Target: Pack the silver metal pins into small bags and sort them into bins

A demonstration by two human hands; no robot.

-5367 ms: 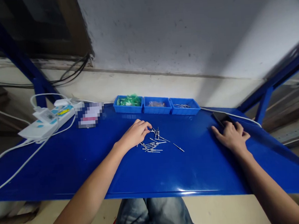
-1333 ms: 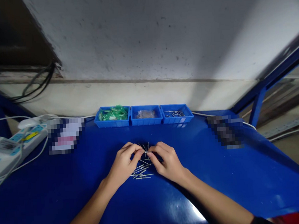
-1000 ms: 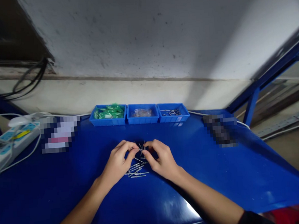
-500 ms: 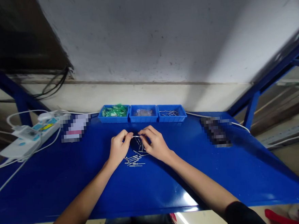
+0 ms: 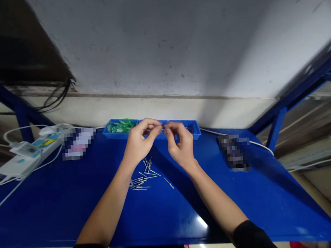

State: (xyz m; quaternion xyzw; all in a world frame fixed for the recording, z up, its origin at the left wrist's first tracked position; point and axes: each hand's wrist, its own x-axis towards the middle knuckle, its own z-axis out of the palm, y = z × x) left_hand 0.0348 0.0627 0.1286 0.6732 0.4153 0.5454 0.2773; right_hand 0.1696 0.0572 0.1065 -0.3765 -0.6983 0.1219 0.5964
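Note:
Both hands are raised in front of the middle blue bin (image 5: 163,137), fingertips nearly meeting. Thumb and forefinger of my left hand (image 5: 140,144) are pinched on one end of a small silver blind rivet (image 5: 163,130). My right hand (image 5: 181,143) is closed at its other end; the fingers cover most of it. Below them, a loose pile of blind rivets (image 5: 139,181) lies on the blue table (image 5: 103,204). One separate rivet (image 5: 169,183) rests to the right of the pile.
Along the wall, a left bin (image 5: 118,136) holds green plastic packets, and a right bin (image 5: 196,136) holds rivets. A white power strip (image 5: 28,156) with cables and a blurred pale item (image 5: 78,143) lie left. A blurred dark object (image 5: 234,153) sits right.
Both hands have moved forward and slightly right with the rivet, from over the pile to before the bins. A single rivet now shows to the right of the pile.

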